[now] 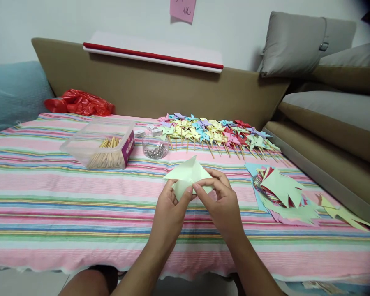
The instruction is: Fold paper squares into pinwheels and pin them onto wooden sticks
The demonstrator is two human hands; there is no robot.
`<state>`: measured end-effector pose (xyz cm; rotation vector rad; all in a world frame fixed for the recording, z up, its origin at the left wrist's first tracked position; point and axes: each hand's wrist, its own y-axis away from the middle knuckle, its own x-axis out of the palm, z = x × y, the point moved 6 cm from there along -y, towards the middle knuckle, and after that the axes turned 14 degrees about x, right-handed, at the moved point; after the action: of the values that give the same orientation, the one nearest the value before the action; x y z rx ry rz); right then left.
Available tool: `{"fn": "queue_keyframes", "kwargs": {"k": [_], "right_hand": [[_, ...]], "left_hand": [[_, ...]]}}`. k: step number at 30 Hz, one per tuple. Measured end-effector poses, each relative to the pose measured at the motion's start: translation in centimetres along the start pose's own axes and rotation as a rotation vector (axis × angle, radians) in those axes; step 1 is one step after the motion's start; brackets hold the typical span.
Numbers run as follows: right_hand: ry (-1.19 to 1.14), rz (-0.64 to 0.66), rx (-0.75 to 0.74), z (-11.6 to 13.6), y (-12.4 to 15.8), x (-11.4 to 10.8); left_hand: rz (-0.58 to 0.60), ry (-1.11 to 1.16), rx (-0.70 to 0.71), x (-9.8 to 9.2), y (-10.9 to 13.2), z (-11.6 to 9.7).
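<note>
A pale green paper pinwheel [188, 169], its corners partly folded in toward the centre, is held up over the striped cloth. My left hand [172, 201] grips its left lower side, thumb near the centre. My right hand [218, 195] pinches the paper at the right, with thumb and forefinger close to the middle. Both thumbs nearly meet there. Behind the hands stands a round clear tub [156, 149] of small silvery pins. To its left lies a clear plastic box [95, 133] holding many thin wooden sticks [107, 156].
Many finished pinwheels [212, 133] on sticks lie at the back. Cut paper sheets [283, 189] are piled at the right, beside yellow paper scraps [342, 213]. A red plastic bag [80, 102] rests at back left. Sofa cushions [336, 111] border the right side.
</note>
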<state>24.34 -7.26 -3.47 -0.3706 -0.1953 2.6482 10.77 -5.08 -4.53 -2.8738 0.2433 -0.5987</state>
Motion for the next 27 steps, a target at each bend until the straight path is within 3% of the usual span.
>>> {"fn": "queue_keyframes", "kwargs": {"k": [8, 12, 16, 20, 27], "right_hand": [[0.023, -0.001, -0.017, 0.0, 0.3, 0.4], [-0.186, -0.031, 0.081, -0.3, 0.1, 0.1], [-0.369, 0.148, 0.337, -1.0, -0.2, 0.2], [-0.411, 0.352, 0.415, -0.6, 0.0, 0.3], [-0.289, 0.357, 0.480, -1.7, 0.3, 0.1]], "left_hand": [[-0.001, -0.029, 0.022, -0.2, 0.0, 0.1], [0.022, -0.048, 0.029, -0.3, 0.0, 0.2], [0.094, -0.107, 0.051, -0.4, -0.3, -0.2], [0.195, -0.088, 0.024, -0.3, -0.4, -0.3], [0.330, -0.106, -0.028, 0.0, -0.3, -0.2]]}}
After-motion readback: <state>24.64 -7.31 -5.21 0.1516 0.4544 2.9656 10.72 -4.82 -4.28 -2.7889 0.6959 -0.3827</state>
